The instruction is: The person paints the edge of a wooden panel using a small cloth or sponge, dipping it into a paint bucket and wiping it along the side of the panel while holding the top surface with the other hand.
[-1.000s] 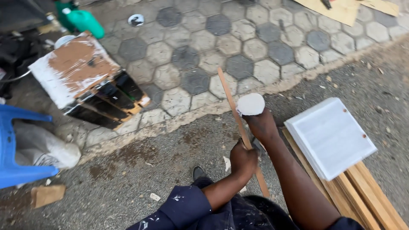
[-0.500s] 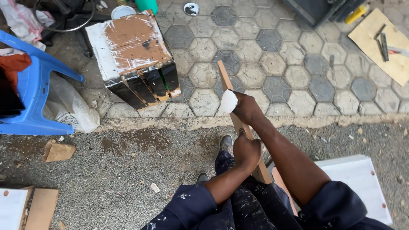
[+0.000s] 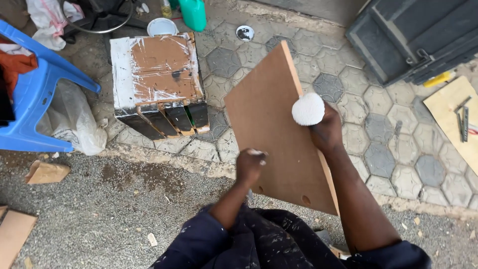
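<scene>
Head view: the left hand (image 3: 250,166) grips the lower left edge of a flat brown fibreboard panel (image 3: 279,134), tilted above the ground. The right hand (image 3: 326,132) is closed around a white, fuzzy round pad (image 3: 307,109) at the panel's right edge. Below lie grey hexagonal pavers (image 3: 398,149) and coarse gravel (image 3: 99,219); a paint-smeared wooden box (image 3: 157,79) and blue plastic chair (image 3: 35,99) stand left.

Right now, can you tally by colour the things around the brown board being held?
Brown: 1, the board
White: 2, the round pad and the tub
Blue: 1, the plastic chair
Green: 1, the jug
Total: 5
</scene>
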